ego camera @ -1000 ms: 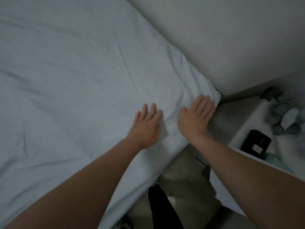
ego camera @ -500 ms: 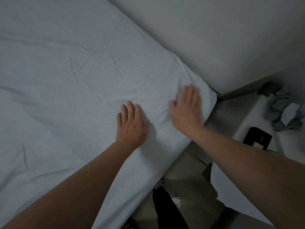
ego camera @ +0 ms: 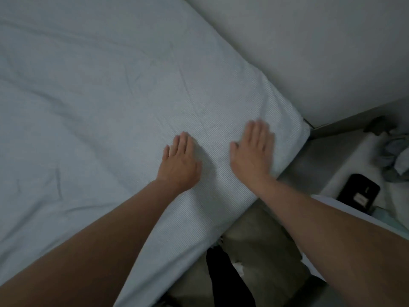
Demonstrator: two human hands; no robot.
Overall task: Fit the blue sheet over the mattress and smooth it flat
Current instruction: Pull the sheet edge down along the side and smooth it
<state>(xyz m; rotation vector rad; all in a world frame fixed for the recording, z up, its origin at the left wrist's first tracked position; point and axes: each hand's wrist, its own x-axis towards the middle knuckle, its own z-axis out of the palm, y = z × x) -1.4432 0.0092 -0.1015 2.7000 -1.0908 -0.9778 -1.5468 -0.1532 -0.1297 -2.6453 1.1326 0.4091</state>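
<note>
Both my palms have slid back from the corner, left hand (ego camera: 180,163) and right hand (ego camera: 252,155) flat and released, pressing the blue sheet (ego camera: 110,89) already fitted over the mattress, so corner looks smoothed, creases remain further left.

Right hand's fingertips (ego camera: 257,129) blurred; sheet (ego camera: 93,89) cut off left.

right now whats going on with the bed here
A person is smoothing the blue sheet over the mattress near its corner by the wall. The left hand and right hand both lie flat, palms down, on the fabric. The corner looks fitted, but creases remain farther left.
</note>
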